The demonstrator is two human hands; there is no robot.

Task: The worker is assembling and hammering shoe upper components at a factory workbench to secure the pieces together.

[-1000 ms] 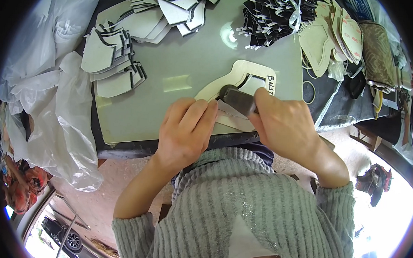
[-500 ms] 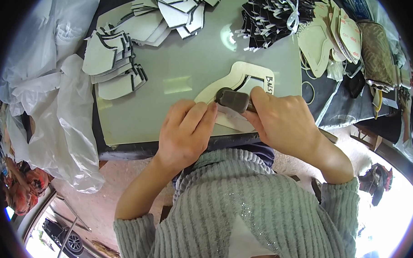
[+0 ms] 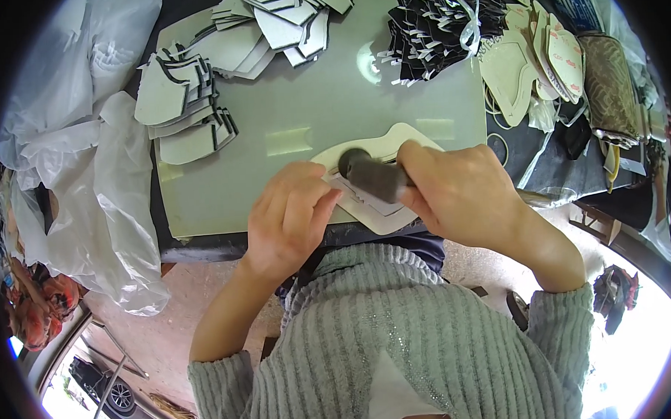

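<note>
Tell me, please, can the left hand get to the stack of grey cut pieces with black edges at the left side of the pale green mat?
Probably yes. The left hand rests on the cream template, and only bare pale green mat lies between it and the stack of grey cut pieces.

Lower end of dark cylindrical tool (image 3: 371, 176) buried in right grip (image 3: 464, 197); cream template (image 3: 379, 180) part-covered by left grip (image 3: 288, 215); stacks at 12 o'clock cropped.

stacks of grey cut pieces with dark edges (image 3: 184, 111) lie at the mat's far left, a heap of black cut pieces (image 3: 433, 29) farther right, crumpled white plastic sheeting (image 3: 83, 166) hangs left.
</note>
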